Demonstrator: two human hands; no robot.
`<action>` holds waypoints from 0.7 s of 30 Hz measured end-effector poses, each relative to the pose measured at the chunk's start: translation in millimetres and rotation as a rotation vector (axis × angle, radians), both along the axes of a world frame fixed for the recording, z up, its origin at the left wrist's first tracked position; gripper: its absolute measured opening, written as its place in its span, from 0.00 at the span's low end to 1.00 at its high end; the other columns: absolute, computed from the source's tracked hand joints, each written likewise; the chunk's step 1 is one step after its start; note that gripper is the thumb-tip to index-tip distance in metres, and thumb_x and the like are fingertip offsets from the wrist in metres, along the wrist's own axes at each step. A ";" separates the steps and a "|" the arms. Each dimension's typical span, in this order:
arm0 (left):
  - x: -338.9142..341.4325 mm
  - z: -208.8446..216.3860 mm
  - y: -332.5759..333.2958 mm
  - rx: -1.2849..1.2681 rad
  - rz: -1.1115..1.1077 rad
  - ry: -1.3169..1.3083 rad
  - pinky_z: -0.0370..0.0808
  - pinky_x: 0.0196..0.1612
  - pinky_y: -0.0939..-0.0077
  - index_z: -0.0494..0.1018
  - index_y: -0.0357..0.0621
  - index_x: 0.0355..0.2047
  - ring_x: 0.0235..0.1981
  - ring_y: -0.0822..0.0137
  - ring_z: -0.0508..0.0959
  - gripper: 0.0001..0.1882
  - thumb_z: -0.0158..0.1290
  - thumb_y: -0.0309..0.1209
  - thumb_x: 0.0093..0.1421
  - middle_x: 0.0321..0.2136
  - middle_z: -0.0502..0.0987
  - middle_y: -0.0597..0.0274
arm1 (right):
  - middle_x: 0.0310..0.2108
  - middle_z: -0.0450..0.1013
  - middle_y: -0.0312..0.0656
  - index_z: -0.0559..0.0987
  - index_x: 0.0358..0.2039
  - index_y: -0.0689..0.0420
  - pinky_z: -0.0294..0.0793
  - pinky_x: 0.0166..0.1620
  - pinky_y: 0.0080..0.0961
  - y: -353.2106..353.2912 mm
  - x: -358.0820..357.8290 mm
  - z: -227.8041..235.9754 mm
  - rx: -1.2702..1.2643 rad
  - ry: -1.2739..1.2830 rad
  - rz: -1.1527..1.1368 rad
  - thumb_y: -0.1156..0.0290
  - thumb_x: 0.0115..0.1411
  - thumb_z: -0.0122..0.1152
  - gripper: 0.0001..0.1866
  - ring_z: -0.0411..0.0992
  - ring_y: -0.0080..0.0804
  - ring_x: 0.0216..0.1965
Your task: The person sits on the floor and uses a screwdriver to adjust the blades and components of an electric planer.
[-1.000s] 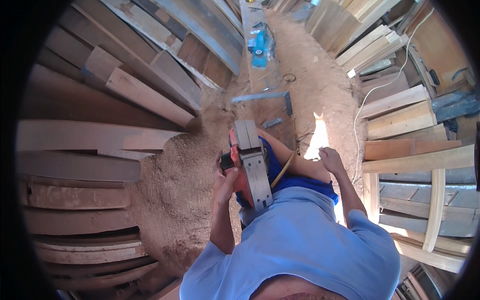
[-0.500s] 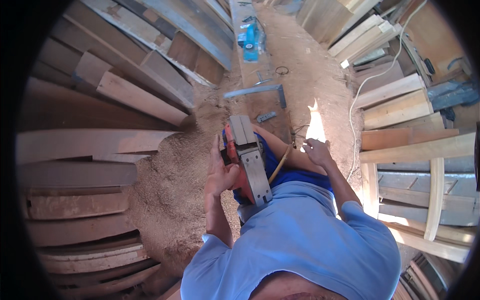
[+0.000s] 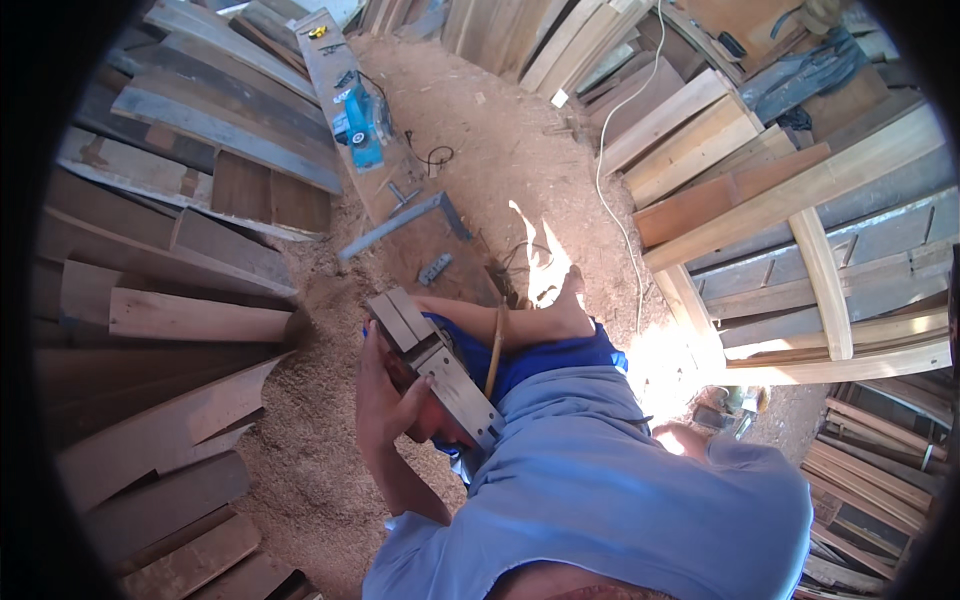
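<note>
Resting sole-up across the blue shorts (image 3: 555, 370) near the centre of the frame, a red planer (image 3: 460, 392) is gripped along its left side by the left hand (image 3: 385, 395); the thumb is laid over the edge of the metal sole, and the fingers are extended along the body. The right hand is not shown, and its state cannot be told. What appears to be a slender tan rod (image 3: 497, 350) is seen just right of the planer. At the upper left of the frame, a blue planer (image 3: 362, 125) is set on a long board (image 3: 322, 72). Between the two planers, a T-shaped tool (image 3: 402, 195), a metal square (image 3: 395, 228) and a grey block (image 3: 435, 268) are observed. A white cord (image 3: 605, 150) is laid at the upper right. Stacked timber (image 3: 200, 315) is noted along both sides.
</note>
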State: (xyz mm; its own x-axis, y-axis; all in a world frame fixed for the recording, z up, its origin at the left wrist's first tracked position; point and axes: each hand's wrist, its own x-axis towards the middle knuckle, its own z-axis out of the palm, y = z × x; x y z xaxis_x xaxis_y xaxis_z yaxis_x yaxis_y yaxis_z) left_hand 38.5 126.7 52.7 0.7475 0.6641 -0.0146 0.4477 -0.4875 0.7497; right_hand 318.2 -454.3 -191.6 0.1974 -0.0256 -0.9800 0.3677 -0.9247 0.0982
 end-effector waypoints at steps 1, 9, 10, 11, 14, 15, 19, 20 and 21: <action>4.6 4.5 -1.1 -0.043 -0.004 0.007 0.60 0.65 0.53 0.50 0.35 0.69 0.59 0.42 0.64 0.54 0.66 0.31 0.44 0.59 0.66 0.42 | 0.40 0.79 0.54 0.83 0.38 0.56 0.76 0.41 0.45 -4.6 -9.2 1.0 -0.013 -0.001 -0.032 0.51 0.62 0.58 0.20 0.78 0.49 0.40; -1.8 -10.2 11.0 -0.041 -0.051 0.006 0.60 0.63 0.52 0.50 0.35 0.69 0.59 0.43 0.63 0.52 0.65 0.32 0.47 0.58 0.67 0.42 | 0.41 0.78 0.54 0.83 0.40 0.57 0.76 0.43 0.44 38.8 -17.6 14.7 0.064 -0.084 -0.169 0.51 0.62 0.58 0.21 0.78 0.49 0.43; -4.9 -16.1 13.4 -0.017 -0.060 -0.022 0.60 0.63 0.52 0.50 0.35 0.69 0.59 0.43 0.63 0.52 0.64 0.32 0.47 0.58 0.67 0.42 | 0.42 0.78 0.54 0.82 0.40 0.57 0.76 0.44 0.44 44.6 -14.9 15.4 0.074 -0.093 -0.168 0.51 0.61 0.58 0.21 0.78 0.49 0.43; -8.0 -22.0 16.1 0.008 -0.069 -0.049 0.60 0.63 0.52 0.50 0.35 0.69 0.59 0.43 0.63 0.52 0.64 0.32 0.47 0.58 0.66 0.42 | 0.42 0.78 0.54 0.82 0.40 0.57 0.76 0.44 0.44 51.7 -10.8 15.1 0.084 -0.102 -0.168 0.51 0.61 0.58 0.21 0.78 0.49 0.43; -12.2 -25.5 17.0 0.031 -0.061 -0.086 0.60 0.63 0.52 0.51 0.37 0.69 0.59 0.43 0.64 0.51 0.64 0.32 0.47 0.59 0.66 0.41 | 0.43 0.78 0.54 0.82 0.41 0.57 0.76 0.45 0.44 69.2 0.6 14.3 0.102 -0.120 -0.155 0.51 0.61 0.58 0.22 0.78 0.49 0.44; -12.5 -25.3 16.1 0.032 -0.054 -0.091 0.60 0.63 0.52 0.51 0.37 0.69 0.59 0.43 0.64 0.51 0.64 0.32 0.47 0.59 0.66 0.41 | 0.43 0.78 0.54 0.82 0.41 0.58 0.76 0.45 0.44 75.3 6.8 12.8 0.112 -0.123 -0.141 0.51 0.61 0.58 0.22 0.78 0.49 0.44; -7.0 -20.0 15.6 -0.035 -0.041 -0.097 0.58 0.65 0.55 0.51 0.37 0.70 0.61 0.43 0.65 0.50 0.62 0.33 0.48 0.62 0.63 0.40 | 0.44 0.78 0.54 0.82 0.42 0.58 0.76 0.46 0.44 84.5 14.8 14.8 0.119 -0.141 -0.139 0.51 0.61 0.58 0.22 0.77 0.49 0.46; -7.5 -19.7 17.5 -0.035 -0.044 -0.091 0.58 0.65 0.55 0.51 0.37 0.70 0.61 0.44 0.65 0.49 0.61 0.32 0.49 0.62 0.64 0.40 | 0.44 0.78 0.54 0.82 0.42 0.58 0.76 0.47 0.44 84.3 13.5 16.3 0.113 -0.144 -0.149 0.51 0.61 0.58 0.22 0.77 0.49 0.46; -10.6 -22.0 16.2 -0.042 -0.041 -0.080 0.59 0.65 0.55 0.51 0.37 0.70 0.61 0.44 0.66 0.49 0.61 0.32 0.49 0.62 0.64 0.40 | 0.44 0.78 0.54 0.82 0.42 0.58 0.76 0.47 0.44 85.3 12.2 17.1 0.110 -0.144 -0.141 0.51 0.60 0.58 0.23 0.77 0.49 0.46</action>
State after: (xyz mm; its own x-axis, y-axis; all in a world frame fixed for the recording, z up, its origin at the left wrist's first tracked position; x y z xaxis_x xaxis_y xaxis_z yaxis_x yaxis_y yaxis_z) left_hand 27.9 142.9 30.7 0.7742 0.6327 0.0192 0.3653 -0.4714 0.8027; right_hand 330.4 -369.0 -174.5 0.3374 0.0429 -0.9404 0.2233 -0.9741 0.0357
